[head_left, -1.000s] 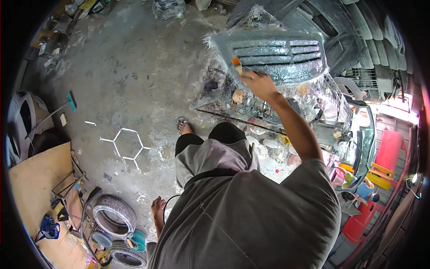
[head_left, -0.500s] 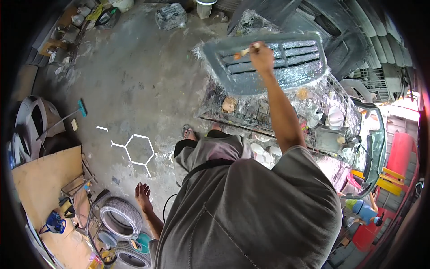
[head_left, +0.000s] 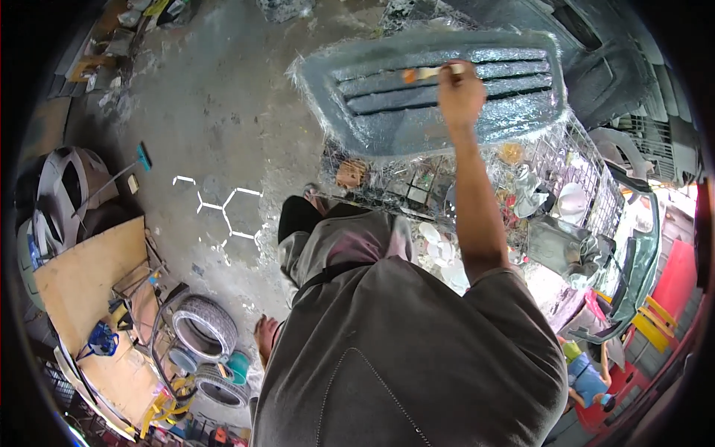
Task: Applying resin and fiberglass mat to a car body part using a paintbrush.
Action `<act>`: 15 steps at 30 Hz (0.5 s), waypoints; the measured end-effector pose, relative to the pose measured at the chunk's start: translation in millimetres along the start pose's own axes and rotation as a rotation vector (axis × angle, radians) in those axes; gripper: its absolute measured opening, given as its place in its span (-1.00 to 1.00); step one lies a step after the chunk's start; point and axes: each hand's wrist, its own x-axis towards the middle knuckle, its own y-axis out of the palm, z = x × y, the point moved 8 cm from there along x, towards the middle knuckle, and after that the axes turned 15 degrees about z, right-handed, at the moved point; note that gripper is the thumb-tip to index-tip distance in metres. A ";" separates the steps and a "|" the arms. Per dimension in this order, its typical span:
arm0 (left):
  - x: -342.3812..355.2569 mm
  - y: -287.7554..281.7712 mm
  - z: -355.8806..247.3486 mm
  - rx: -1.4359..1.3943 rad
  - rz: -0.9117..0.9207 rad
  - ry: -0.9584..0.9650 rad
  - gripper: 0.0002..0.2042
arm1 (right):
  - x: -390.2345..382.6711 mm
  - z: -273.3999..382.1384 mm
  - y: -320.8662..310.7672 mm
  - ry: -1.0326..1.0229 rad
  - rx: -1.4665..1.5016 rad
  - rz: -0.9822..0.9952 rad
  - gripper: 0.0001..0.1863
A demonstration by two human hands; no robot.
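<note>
My right hand (head_left: 462, 100) is closed round a paintbrush (head_left: 426, 73) with a pale shaft and an orange end that points left. It is over a large grey-blue moulded panel (head_left: 402, 138) with long raised ribs, a wet-looking shine and frayed fibre strands along its edges. The hand hides part of the ribs, and I cannot tell whether the brush touches the surface. The panel lies over a wire-mesh frame (head_left: 588, 160). My left hand (head_left: 264, 334) hangs low beside my body, partly hidden by my shirt, its fingers loosely apart with nothing visible in them.
Bowls (head_left: 572, 201) and a round orange-yellow thing (head_left: 511, 153) sit in the frame's clutter. Tyres (head_left: 205, 328), a cardboard-like board (head_left: 89, 261), a teal-headed broom (head_left: 144, 157) and a car bumper (head_left: 63, 186) are at left. Another person (head_left: 590, 372) is at lower right.
My right hand has moved right along the ribs with the paintbrush. My left hand has drawn in closer to my body. The whole view has shifted, bringing the panel higher.
</note>
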 end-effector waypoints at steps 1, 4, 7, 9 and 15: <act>-1.2 24.3 -32.7 0.193 0.109 0.102 -0.43 | 1.4 3.1 -10.3 0.003 -0.017 0.008 -0.87; -15.3 107.1 -123.7 0.087 -0.113 -0.155 -0.42 | 8.2 10.7 -45.9 0.043 -0.017 -0.062 -0.86; -0.1 98.4 -127.5 0.405 0.064 0.084 -0.43 | 26.3 31.0 26.5 0.099 0.251 0.168 -0.83; 22.7 84.6 -134.5 0.473 0.077 0.111 -0.43 | 32.8 35.3 82.0 0.162 0.343 0.280 -0.79; 97.3 102.1 -212.5 0.258 0.025 -0.155 -0.51 | 42.2 18.4 70.4 0.219 -0.007 0.283 -0.76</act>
